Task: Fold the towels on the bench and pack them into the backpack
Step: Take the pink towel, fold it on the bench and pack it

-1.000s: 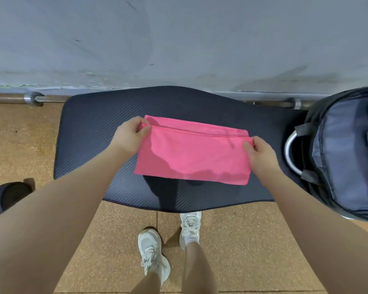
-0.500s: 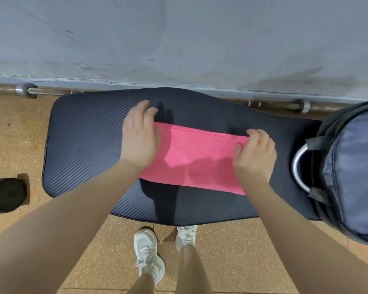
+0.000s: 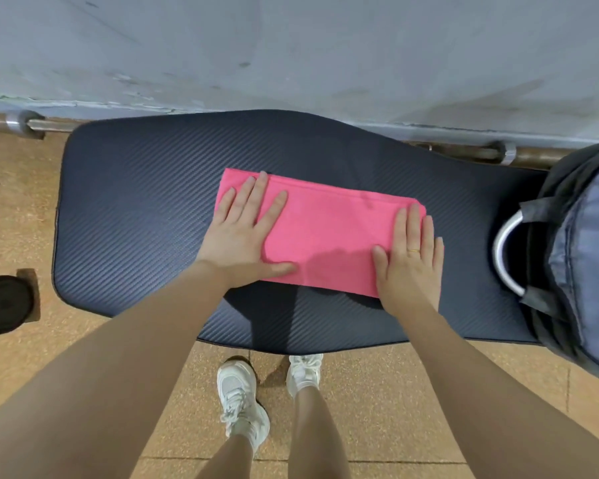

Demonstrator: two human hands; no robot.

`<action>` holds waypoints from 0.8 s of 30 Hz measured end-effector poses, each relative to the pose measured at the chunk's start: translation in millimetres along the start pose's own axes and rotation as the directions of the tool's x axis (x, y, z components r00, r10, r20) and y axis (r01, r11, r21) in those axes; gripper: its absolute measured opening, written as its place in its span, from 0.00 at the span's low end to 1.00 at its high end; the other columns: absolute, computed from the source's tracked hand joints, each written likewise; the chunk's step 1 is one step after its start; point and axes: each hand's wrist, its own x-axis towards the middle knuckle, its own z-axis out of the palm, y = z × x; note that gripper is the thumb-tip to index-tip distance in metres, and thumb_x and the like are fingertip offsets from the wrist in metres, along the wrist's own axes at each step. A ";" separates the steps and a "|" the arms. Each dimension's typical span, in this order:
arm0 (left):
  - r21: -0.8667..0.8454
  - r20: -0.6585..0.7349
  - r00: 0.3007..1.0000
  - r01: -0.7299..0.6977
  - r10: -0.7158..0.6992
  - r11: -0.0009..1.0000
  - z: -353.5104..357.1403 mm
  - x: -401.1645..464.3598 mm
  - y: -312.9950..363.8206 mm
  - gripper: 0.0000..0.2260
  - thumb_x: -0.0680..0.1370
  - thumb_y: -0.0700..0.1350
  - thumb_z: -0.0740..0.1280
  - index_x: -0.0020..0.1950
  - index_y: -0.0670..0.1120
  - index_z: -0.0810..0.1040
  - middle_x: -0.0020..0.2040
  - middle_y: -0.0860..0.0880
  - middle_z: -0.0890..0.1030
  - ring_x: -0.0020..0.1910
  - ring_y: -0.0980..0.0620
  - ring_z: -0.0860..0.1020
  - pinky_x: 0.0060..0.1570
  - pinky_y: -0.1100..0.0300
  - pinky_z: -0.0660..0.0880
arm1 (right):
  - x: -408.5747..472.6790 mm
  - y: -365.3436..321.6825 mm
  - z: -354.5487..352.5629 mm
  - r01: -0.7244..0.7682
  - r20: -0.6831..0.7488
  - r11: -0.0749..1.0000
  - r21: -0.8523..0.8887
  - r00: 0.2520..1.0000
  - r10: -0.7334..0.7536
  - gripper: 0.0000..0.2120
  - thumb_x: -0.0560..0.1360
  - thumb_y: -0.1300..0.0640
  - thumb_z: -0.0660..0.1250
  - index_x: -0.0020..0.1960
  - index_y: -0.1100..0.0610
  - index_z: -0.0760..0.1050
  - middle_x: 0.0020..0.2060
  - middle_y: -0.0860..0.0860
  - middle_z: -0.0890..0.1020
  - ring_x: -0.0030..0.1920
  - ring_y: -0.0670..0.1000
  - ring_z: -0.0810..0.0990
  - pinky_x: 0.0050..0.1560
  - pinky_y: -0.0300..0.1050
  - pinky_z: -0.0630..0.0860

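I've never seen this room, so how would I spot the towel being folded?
Find the dark padded bench along the grey wall. On its middle lies the pink towel, a folded strip, with the left hand and right hand flat on its ends. It is the only bright pink thing there.

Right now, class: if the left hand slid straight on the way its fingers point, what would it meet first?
The left hand lies flat on the pink towel, fingers pointing away towards the wall. It would cross bare bench first, then probably meet the wall.

Matt pink cloth towel (image 3: 329, 233) on ribbed black bench padding (image 3: 135, 202).
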 end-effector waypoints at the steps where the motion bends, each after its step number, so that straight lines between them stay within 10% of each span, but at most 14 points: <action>1: 0.012 0.036 0.999 0.015 -0.016 1.000 -4.7 0.0 1.1 0.50 0.62 0.76 0.48 0.74 0.50 0.36 0.74 0.44 0.34 0.75 0.44 0.39 0.69 0.54 0.30 | -3.8 5.0 -4.7 -0.024 0.026 0.999 0.022 0.999 0.024 0.32 0.76 0.41 0.38 0.76 0.55 0.38 0.76 0.51 0.43 0.76 0.54 0.43 0.74 0.50 0.41; 7: -0.041 0.017 0.998 0.057 -0.057 0.998 -31.1 -7.1 24.3 0.45 0.67 0.72 0.43 0.76 0.45 0.48 0.77 0.44 0.44 0.76 0.46 0.45 0.72 0.52 0.38 | -13.2 6.6 -40.9 -0.212 0.065 0.900 0.382 0.977 0.202 0.25 0.78 0.62 0.55 0.74 0.58 0.54 0.73 0.55 0.59 0.71 0.56 0.58 0.66 0.53 0.63; 11: -0.084 0.009 0.990 -0.141 0.142 0.986 -30.5 0.6 63.5 0.35 0.73 0.62 0.47 0.74 0.42 0.59 0.75 0.43 0.59 0.73 0.41 0.59 0.72 0.53 0.45 | -18.1 0.0 -41.2 -0.514 0.223 0.622 0.591 0.845 0.486 0.21 0.76 0.58 0.61 0.67 0.62 0.62 0.61 0.59 0.73 0.59 0.60 0.73 0.53 0.50 0.71; 16: -0.100 0.069 0.977 -0.196 0.204 0.975 -16.6 12.9 94.1 0.36 0.70 0.66 0.43 0.75 0.53 0.43 0.77 0.47 0.44 0.76 0.47 0.44 0.71 0.55 0.36 | -13.9 -6.8 -34.9 -0.538 0.391 0.247 0.806 0.797 0.461 0.16 0.71 0.58 0.69 0.55 0.65 0.73 0.41 0.52 0.77 0.40 0.51 0.75 0.38 0.43 0.71; 24: -0.134 0.157 0.980 -0.097 0.118 0.986 -24.6 18.8 113.2 0.36 0.75 0.61 0.59 0.76 0.54 0.43 0.76 0.48 0.38 0.75 0.47 0.38 0.72 0.53 0.35 | -28.8 -16.8 -65.6 -0.167 0.054 0.686 0.708 0.982 0.183 0.22 0.75 0.59 0.63 0.68 0.51 0.66 0.52 0.51 0.69 0.38 0.45 0.71 0.44 0.38 0.66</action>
